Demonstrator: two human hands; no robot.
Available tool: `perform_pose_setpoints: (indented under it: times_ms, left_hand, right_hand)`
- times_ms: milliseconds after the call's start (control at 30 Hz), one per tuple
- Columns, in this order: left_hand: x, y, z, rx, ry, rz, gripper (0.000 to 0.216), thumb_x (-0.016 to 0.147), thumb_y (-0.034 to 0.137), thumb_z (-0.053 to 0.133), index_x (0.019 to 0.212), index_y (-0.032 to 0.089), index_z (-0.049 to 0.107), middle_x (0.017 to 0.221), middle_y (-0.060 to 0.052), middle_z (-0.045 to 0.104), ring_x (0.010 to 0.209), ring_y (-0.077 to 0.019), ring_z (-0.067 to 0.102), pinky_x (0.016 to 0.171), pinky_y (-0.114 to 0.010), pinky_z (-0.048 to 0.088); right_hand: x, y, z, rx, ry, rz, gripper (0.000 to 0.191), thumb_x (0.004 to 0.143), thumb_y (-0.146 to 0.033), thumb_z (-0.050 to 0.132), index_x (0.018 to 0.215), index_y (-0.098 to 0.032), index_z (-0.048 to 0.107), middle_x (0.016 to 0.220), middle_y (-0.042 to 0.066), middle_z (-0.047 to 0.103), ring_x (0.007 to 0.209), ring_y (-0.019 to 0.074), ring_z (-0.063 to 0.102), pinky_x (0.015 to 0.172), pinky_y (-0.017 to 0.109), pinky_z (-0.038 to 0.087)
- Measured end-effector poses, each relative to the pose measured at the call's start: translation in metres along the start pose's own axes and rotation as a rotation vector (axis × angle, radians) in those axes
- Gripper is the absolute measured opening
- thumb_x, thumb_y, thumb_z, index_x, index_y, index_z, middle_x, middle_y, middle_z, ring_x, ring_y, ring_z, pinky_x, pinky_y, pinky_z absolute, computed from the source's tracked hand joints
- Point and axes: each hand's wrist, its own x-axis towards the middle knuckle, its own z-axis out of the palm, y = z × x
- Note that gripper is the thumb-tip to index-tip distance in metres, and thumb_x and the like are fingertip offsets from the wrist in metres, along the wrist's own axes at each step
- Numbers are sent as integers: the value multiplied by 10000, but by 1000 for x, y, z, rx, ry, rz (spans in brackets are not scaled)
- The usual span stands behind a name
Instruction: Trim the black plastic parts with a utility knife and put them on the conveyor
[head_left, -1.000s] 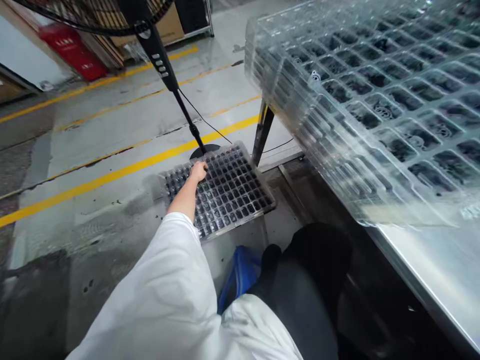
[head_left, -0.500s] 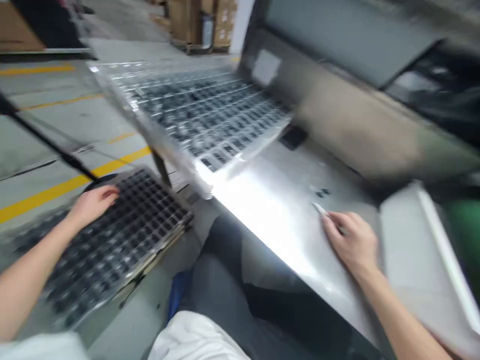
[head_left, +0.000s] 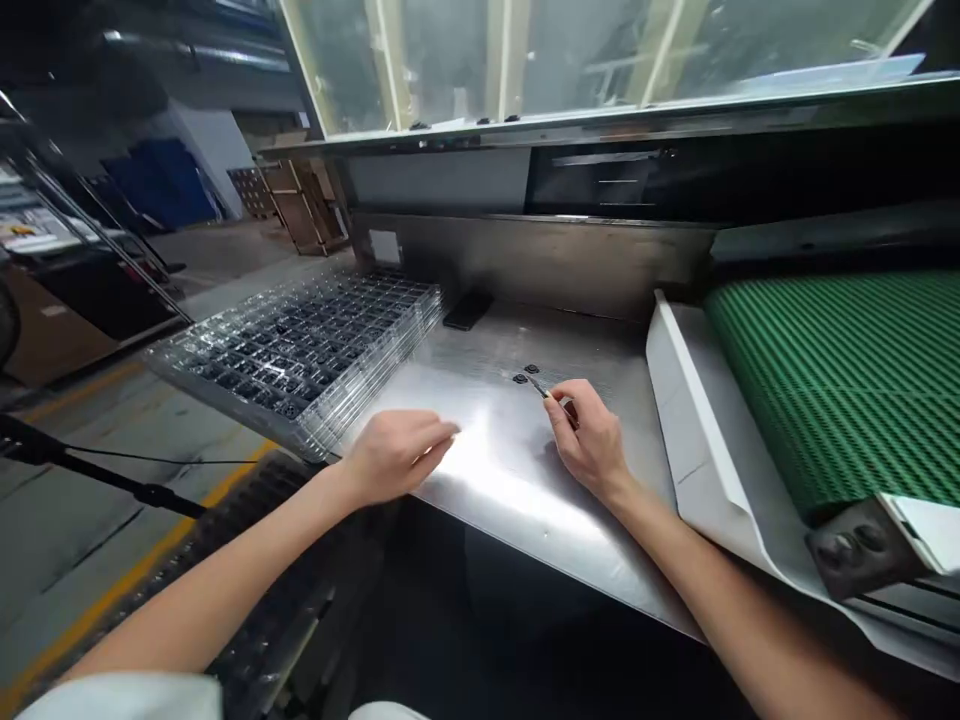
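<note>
In the head view, my right hand (head_left: 589, 435) pinches a slim pen-like tool (head_left: 538, 386) with a narrow tip over the metal table. Its exact kind is unclear. The tip points at two small black parts (head_left: 532, 369), which lie close together on the metal surface. My left hand (head_left: 401, 452) hovers above the table's front edge, thumb and fingers pressed together. Whatever is between those fingertips, if anything, is too small to make out. Beside that hand stands a stack of clear plastic trays (head_left: 300, 345) with dark pieces in the pockets.
A black phone-like slab (head_left: 468, 311) rests by the tray stack. To the right, a white curved guard (head_left: 694, 430) borders a green conveyor belt (head_left: 847, 370). Below left is another gridded tray (head_left: 247, 600). A metal backboard (head_left: 562, 255) closes off the table's rear.
My left hand has moved from the lower gridded tray up and right to above the table. My right hand still holds the tool near the black parts. The view has swung up and right.
</note>
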Motion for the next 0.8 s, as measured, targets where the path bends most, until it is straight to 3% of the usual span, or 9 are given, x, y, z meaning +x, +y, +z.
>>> perform_pose_setpoints:
  times_ms: [167,300,467,633,700,800]
  left_hand:
    - [135,-25,61,72,-195,-227,300,1061,320,548,1303,169,642,1186,-95,684,1037,-217,654,812,-306,483]
    - [194,-32,99,83,-330,-207,229,978,244,645,1180,156,707,1215,-123,667,1053,-249,635,838,-320,485]
    - [212,-38,119,32,-398,-172,172,895,69,589,940,141,739,1026,-104,682,910,-210,630,830,-300,457]
    - [215,-44,116,-82,-318,-221,231,873,67,591,1013,155,753,1022,-120,695,918,-235,639,822,-323,475]
    - [209,-42,109,-375,-212,-311,242,904,114,585,1073,156,753,994,-110,699,895,-223,645,809,-324,504]
    - [190,-28,102,-1096,-91,-438,219,887,227,687,1074,138,760,907,-82,678,825,-192,645,762,-319,560]
  right_hand:
    - [3,3,-7,67,168,118,114,1073,-317,541,1007,-228,566,892,5,612,690,152,561,662,297,456]
    - [5,9,-9,91,232,146,134,1060,-338,555,993,-225,580,883,10,622,710,162,576,673,302,472]
    - [6,9,-4,122,171,173,172,1056,-359,531,965,-222,581,846,15,622,665,164,550,640,306,453]
    - [5,8,-1,148,130,241,203,1049,-399,526,972,-222,588,855,32,635,681,180,561,658,321,461]
    - [5,9,-2,150,145,288,229,1055,-428,515,1008,-221,600,894,46,653,725,196,587,685,329,478]
    - [4,10,-3,158,164,336,274,1073,-455,493,1096,-213,619,936,54,670,771,207,611,722,333,485]
